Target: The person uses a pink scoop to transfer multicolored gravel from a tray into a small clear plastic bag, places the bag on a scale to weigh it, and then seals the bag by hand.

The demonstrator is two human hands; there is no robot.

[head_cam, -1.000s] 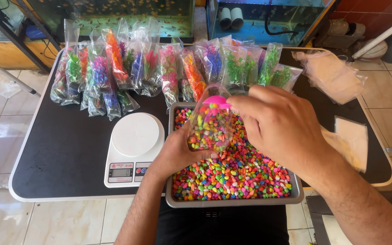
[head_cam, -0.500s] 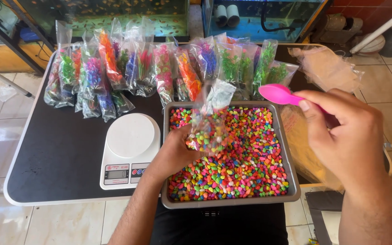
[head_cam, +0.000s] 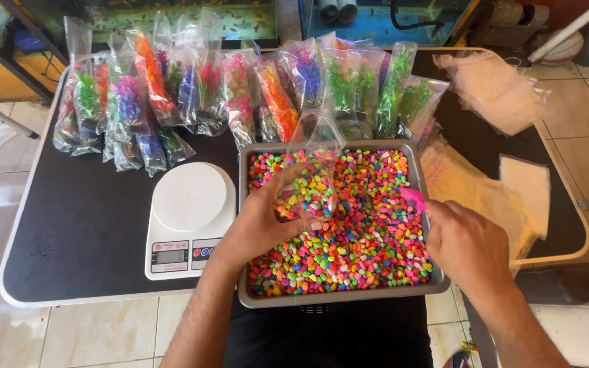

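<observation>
Head view: a clear plastic bag (head_cam: 308, 180), partly filled with coloured pebbles, is held upright over a metal tray (head_cam: 339, 297) by the left hand (head_cam: 267, 221). The fingers of that hand are wrapped around the lower part of the bag, and the thumb is pressed against its front, so the hand is closed on it. The open mouth of the bag is seen standing above the far half of the tray.

The tray is filled with small multicoloured pebbles (head_cam: 356, 252) and is set on the black counter (head_cam: 83, 238), near its front edge. The right hand (head_cam: 468, 245) is lowered at the right side of the tray, curled around the handle of a pink scoop (head_cam: 414, 199), whose bowl is laid against the pebbles by the tray's right wall. Most of the handle is hidden by the fingers.

Just beside the tray on its left, a white digital kitchen scale (head_cam: 189, 218) is placed, with nothing on its round platform. Along the far side of the counter, a row of clear packets of plastic aquarium plants (head_cam: 240, 95) in green, orange, pink and purple is leaned together. To the right of the tray, a stack of empty clear bags (head_cam: 485, 187) is laid flat, and another heap of such bags (head_cam: 495, 88) is seen at the far right corner. Glass aquariums (head_cam: 172, 17) are lined up behind the counter.
</observation>
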